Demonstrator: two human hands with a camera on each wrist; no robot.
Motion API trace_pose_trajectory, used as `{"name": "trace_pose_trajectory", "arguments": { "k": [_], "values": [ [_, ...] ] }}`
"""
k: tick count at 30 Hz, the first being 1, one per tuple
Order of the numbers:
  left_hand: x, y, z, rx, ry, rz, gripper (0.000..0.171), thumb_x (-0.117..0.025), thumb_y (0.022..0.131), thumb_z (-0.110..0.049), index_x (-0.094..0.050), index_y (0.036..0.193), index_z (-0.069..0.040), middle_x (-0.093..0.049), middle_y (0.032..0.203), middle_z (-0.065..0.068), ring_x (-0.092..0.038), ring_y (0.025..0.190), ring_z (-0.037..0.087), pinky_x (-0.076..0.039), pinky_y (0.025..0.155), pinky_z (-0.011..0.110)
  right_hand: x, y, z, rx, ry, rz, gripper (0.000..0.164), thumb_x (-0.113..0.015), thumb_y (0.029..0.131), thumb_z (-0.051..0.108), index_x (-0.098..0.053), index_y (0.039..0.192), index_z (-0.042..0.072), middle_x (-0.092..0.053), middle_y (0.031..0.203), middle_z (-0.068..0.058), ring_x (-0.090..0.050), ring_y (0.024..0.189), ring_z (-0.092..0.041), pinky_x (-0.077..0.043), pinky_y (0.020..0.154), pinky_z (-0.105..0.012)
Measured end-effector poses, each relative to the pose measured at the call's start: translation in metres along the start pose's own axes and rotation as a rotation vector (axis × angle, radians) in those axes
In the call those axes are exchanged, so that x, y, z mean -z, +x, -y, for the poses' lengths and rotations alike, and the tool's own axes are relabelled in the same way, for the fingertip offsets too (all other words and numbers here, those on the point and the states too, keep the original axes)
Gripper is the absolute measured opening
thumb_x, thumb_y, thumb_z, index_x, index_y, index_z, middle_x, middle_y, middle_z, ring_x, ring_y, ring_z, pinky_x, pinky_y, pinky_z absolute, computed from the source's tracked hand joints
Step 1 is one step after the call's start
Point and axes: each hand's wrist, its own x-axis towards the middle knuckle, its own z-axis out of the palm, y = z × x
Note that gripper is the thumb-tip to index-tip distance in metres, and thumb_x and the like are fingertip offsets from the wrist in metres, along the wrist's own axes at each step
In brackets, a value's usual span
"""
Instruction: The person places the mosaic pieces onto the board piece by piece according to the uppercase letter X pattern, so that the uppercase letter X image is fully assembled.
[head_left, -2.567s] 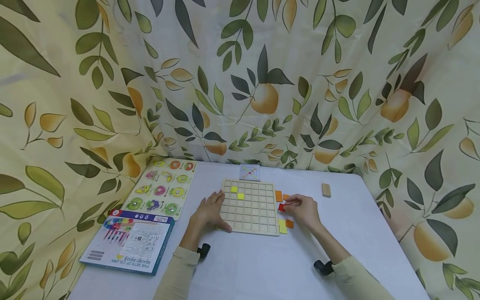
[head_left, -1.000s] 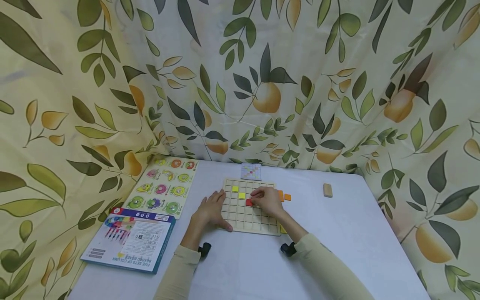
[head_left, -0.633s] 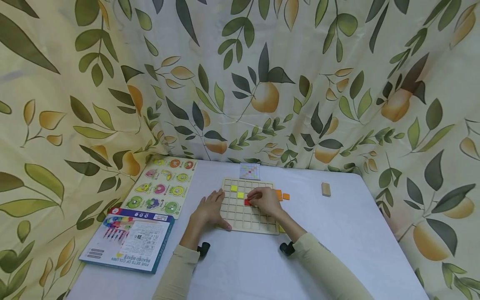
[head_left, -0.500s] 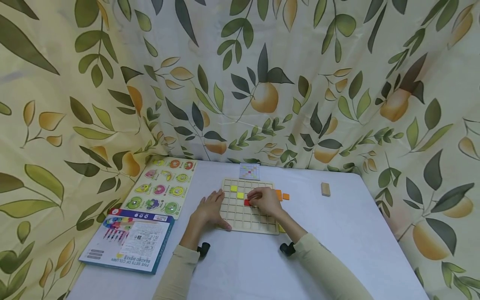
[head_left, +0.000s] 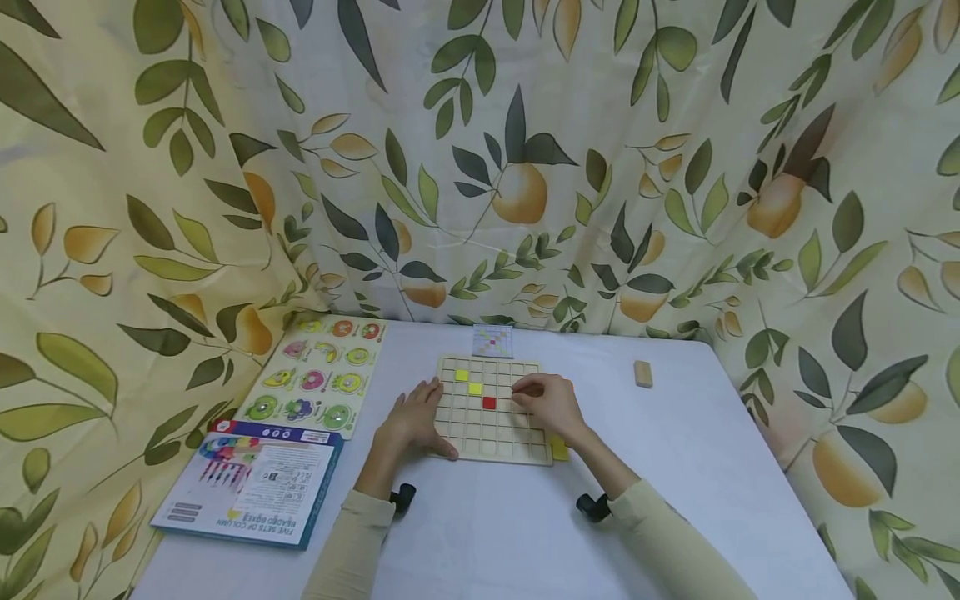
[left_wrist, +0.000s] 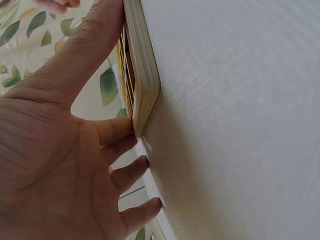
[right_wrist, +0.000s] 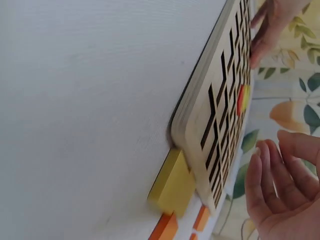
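Note:
A wooden grid board [head_left: 465, 435] lies on the white table. On it, two yellow square tiles [head_left: 476, 388] and a red square tile [head_left: 489, 403] sit in cells along a diagonal. My left hand [head_left: 414, 421] rests at the board's left side, fingers spread, thumb along the near corner; the left wrist view shows the thumb and a fingertip at the wooden edge [left_wrist: 142, 75]. Above the board's right part hovers my right hand [head_left: 551, 407], its fingers loosely bent and nothing between them in the right wrist view.
Beside the board's right edge are a yellow block [right_wrist: 175, 187] and orange blocks [right_wrist: 165, 227], mostly hidden in the head view. A small pattern card [head_left: 492, 342] lies behind the board. At left are a fruit puzzle board [head_left: 307, 362] and a box [head_left: 251, 487]; a wooden block [head_left: 642, 374] stands right.
My right hand picked the red tile from beside the board, set it in a cell diagonal to the yellow ones, let go and moved right. My left hand has stayed at the board.

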Motion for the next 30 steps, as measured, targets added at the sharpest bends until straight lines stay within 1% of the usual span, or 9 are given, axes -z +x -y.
{"name": "trace_pose_trajectory", "arguments": {
  "k": [5,9,14,15,19,21,26,30],
  "values": [
    [0.0,0.0,0.001,-0.006,-0.016,0.001,0.136,-0.099,0.061,-0.053,-0.027,0.165,-0.004,-0.019,0.174,0.013,-0.012,0.161,0.033,-0.012,0.128,0.058,0.011,-0.01,-0.004,0.004,-0.035,-0.026,0.014,-0.08,0.092,0.011,-0.08,0.105,0.006,-0.079,0.093,0.003,-0.075,0.086,-0.015,-0.061,0.08,-0.036],
    [-0.001,0.0,0.001,-0.018,-0.029,-0.008,0.136,-0.1,0.06,-0.053,-0.028,0.164,-0.002,-0.021,0.172,0.015,-0.014,0.16,0.035,-0.012,0.127,0.061,0.02,-0.018,-0.006,0.0,-0.066,-0.041,0.013,-0.081,0.09,0.01,-0.081,0.103,0.006,-0.079,0.092,0.002,-0.075,0.084,-0.017,-0.061,0.078,-0.037],
    [0.002,-0.001,0.001,-0.013,-0.024,-0.008,0.136,-0.099,0.061,-0.052,-0.026,0.165,-0.004,-0.02,0.173,0.014,-0.013,0.16,0.034,-0.012,0.128,0.06,0.028,-0.026,-0.012,-0.017,-0.088,-0.033,0.014,-0.081,0.089,0.008,-0.08,0.103,0.006,-0.079,0.093,0.0,-0.075,0.084,-0.018,-0.06,0.078,-0.038],
    [0.003,-0.002,0.0,-0.007,-0.023,-0.002,0.135,-0.099,0.062,-0.052,-0.026,0.165,-0.004,-0.019,0.173,0.013,-0.013,0.161,0.033,-0.011,0.128,0.058,0.029,-0.028,-0.012,-0.024,-0.089,-0.025,0.015,-0.081,0.089,0.007,-0.079,0.104,0.005,-0.079,0.093,-0.001,-0.075,0.085,-0.018,-0.06,0.079,-0.038],
    [0.001,-0.001,-0.001,-0.013,-0.014,-0.003,0.137,-0.099,0.06,-0.055,-0.027,0.165,-0.005,-0.021,0.173,0.013,-0.014,0.16,0.033,-0.013,0.128,0.059,0.035,-0.037,-0.016,-0.062,-0.104,0.019,0.017,-0.08,0.089,0.005,-0.078,0.106,0.002,-0.078,0.094,-0.004,-0.074,0.086,-0.02,-0.06,0.078,-0.036],
    [0.001,-0.001,-0.001,-0.016,-0.01,-0.004,0.137,-0.099,0.06,-0.055,-0.027,0.165,-0.005,-0.021,0.173,0.013,-0.014,0.16,0.033,-0.013,0.128,0.059,0.038,-0.041,-0.018,-0.088,-0.117,0.048,0.019,-0.081,0.088,0.004,-0.078,0.107,0.003,-0.077,0.094,-0.004,-0.072,0.087,-0.019,-0.059,0.077,-0.034],
    [0.0,0.0,0.0,-0.014,-0.003,-0.003,0.136,-0.098,0.061,-0.055,-0.026,0.165,-0.005,-0.02,0.173,0.012,-0.013,0.161,0.033,-0.013,0.128,0.059,0.044,-0.048,-0.026,-0.117,-0.158,0.121,0.028,-0.087,0.079,0.001,-0.078,0.105,0.005,-0.076,0.093,-0.005,-0.07,0.086,-0.018,-0.058,0.075,-0.032],
    [0.0,0.0,0.0,-0.01,0.0,-0.001,0.136,-0.098,0.061,-0.055,-0.026,0.165,-0.005,-0.02,0.173,0.013,-0.014,0.161,0.033,-0.013,0.128,0.059,0.046,-0.05,-0.033,-0.104,-0.197,0.163,0.033,-0.09,0.074,0.001,-0.079,0.104,0.007,-0.076,0.094,-0.002,-0.069,0.087,-0.018,-0.057,0.077,-0.032]
  ]
}}
